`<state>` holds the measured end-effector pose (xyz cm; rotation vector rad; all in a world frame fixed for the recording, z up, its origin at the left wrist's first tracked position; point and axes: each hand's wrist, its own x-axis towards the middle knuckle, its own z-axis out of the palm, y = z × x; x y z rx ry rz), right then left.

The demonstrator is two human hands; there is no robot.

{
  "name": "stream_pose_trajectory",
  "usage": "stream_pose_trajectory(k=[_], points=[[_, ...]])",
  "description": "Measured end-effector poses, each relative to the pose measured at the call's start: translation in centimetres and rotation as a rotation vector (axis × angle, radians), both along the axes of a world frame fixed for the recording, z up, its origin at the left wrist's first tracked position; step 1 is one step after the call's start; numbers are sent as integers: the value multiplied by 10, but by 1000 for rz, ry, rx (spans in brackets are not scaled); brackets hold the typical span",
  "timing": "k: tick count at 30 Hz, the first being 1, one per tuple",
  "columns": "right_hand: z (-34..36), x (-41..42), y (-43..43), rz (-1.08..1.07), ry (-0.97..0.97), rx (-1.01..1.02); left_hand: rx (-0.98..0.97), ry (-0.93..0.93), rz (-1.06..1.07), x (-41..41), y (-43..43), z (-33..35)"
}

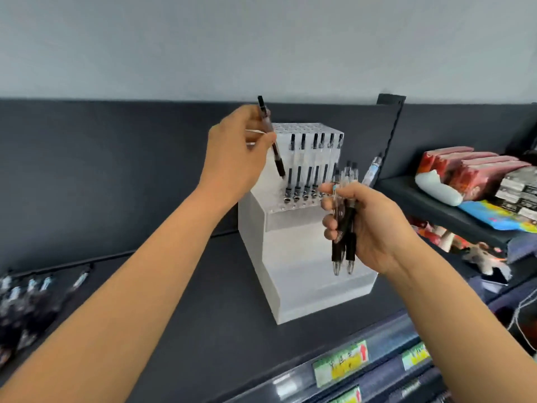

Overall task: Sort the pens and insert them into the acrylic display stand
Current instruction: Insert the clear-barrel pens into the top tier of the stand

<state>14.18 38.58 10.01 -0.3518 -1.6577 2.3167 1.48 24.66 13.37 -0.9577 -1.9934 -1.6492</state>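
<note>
the left hand is pinched on a single black pen, tip down and tilted, the point hanging just above the left end of the second tier of the acrylic display stand. the right hand is clenched round a bundle of pens, tips down, at about 4 o'clock from that tier and close in front of it. the stand sits on a dark shelf; its top two tiers already carry rows of black pens, the lower steps look bare. a loose pile of pens lies far off at 8 o'clock, blurred.

the risks, as i judge them: the pen is leaning, so it may catch the rim of a hole or knock its neighbour at 3 o'clock askew. the holes are clear acrylic and hard to read, so the tip may land between two. the bundle is fanned, one lighter-bodied pen splaying to 1 o'clock; a slack grip could drop one onto the steps. that odd pen may also end up among the black ones if sorting slips
</note>
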Motion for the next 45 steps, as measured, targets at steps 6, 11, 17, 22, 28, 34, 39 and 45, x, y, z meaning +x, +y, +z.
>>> stream_pose_trajectory(k=[6,11,17,22,28,34,39,45], points=[[6,-13,41,105,46,-117,-152,5,131,-13,36,-9],[4,-27,51,126,68,-163,-176,-9,169,-15,46,-2],[3,-37,48,159,123,-147,-257,4,198,-20,46,5],[0,-41,41,146,143,-146,-313,79,213,-23,44,5],[-2,-44,38,77,131,-153,-382,42,177,-27,41,1],[-4,-43,30,73,141,-130,-651,82,261,-24,50,-13],[-5,-42,24,56,151,-151,-842,121,354,-24,54,-5],[-7,-42,19,26,156,-185,-865,73,311,-28,51,4]])
